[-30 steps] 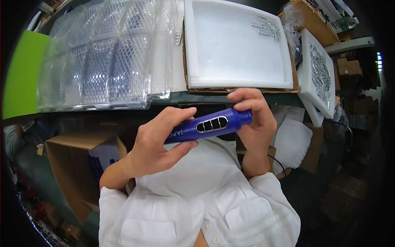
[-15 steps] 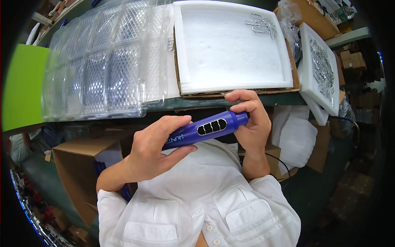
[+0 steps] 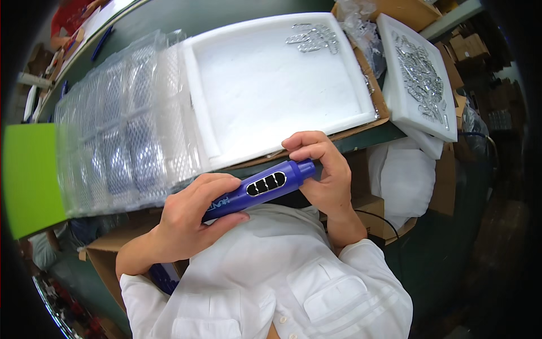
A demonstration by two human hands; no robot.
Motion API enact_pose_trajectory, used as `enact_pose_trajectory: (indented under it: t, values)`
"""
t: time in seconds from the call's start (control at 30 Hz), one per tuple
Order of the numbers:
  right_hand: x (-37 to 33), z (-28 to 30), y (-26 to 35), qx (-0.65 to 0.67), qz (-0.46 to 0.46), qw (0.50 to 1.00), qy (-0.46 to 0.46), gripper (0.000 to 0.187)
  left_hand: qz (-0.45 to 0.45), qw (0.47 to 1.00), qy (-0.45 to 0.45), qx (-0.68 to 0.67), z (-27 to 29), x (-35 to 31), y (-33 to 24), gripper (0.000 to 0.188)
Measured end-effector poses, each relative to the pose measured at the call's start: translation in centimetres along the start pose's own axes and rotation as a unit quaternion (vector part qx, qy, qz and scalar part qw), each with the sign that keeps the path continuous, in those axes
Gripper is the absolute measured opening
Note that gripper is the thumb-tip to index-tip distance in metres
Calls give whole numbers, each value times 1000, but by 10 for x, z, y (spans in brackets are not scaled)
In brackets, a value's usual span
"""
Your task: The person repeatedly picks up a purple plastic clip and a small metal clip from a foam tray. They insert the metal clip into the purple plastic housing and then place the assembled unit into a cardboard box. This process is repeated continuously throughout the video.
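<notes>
A blue cylindrical plastic housing (image 3: 257, 189) lies slanted in front of my chest, its right end higher. Set in its upper face is an oval chrome frame with several black segments. My left hand (image 3: 189, 212) wraps round the wider left end, thumb below and fingers above. My right hand (image 3: 327, 172) curls round the narrower stepped right end. Its index and middle fingertips are just above that end, and its thumb is mostly hidden behind the housing. Several chrome oval frames (image 3: 314, 38) lie at the far right of a white foam tray (image 3: 265, 90) beyond my hands.
Clear plastic blister trays (image 3: 121, 124) stand stacked at left, beside a bright green panel (image 3: 34, 175). Another foam tray (image 3: 389, 90) at right is heaped with chrome frames. Below the bench are cardboard boxes (image 3: 370, 217) and white wrapping (image 3: 403, 181). A person in red (image 3: 66, 20) is at far left.
My view has turned, so the bench and trays appear tilted and shifted left. Both hands and the blue housing also appear slightly farther left and lower. My hold looks the same.
</notes>
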State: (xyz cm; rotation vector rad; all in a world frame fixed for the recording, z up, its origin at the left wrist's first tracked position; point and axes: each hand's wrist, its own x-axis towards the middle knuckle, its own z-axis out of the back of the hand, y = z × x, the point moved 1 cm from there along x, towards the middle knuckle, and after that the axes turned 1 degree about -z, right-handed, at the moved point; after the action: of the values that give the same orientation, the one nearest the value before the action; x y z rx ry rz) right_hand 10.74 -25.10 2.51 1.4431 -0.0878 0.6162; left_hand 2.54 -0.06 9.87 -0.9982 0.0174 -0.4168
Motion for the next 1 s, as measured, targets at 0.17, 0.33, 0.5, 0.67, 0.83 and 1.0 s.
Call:
enact_pose_trajectory:
  t: [0.17, 0.33, 0.5, 0.67, 0.83, 1.0]
  values:
    - [6, 25, 4, -55, -45, 989, -128, 33, -20, 988, -59, 141, 40, 72, 11, 49]
    - [9, 47, 3, -114, -37, 981, -154, 25, 1, 951, -213, 226, 112, 207, 134, 48]
    - [12, 57, 10, -169, -44, 972, -157, 23, 109, 899, -280, 318, 210, 270, 264, 66]
    - [42, 76, 5, -322, -35, 930, -177, 23, 37, 883, -322, 341, 207, 191, 215, 61]
    - [135, 86, -43, -421, 92, 900, -65, 16, 16, 859, -399, 319, 202, -12, 124, 41]
    - [203, 61, -113, -568, 100, 800, 165, 25, 108, 711, -630, 293, 175, -251, 95, 30]
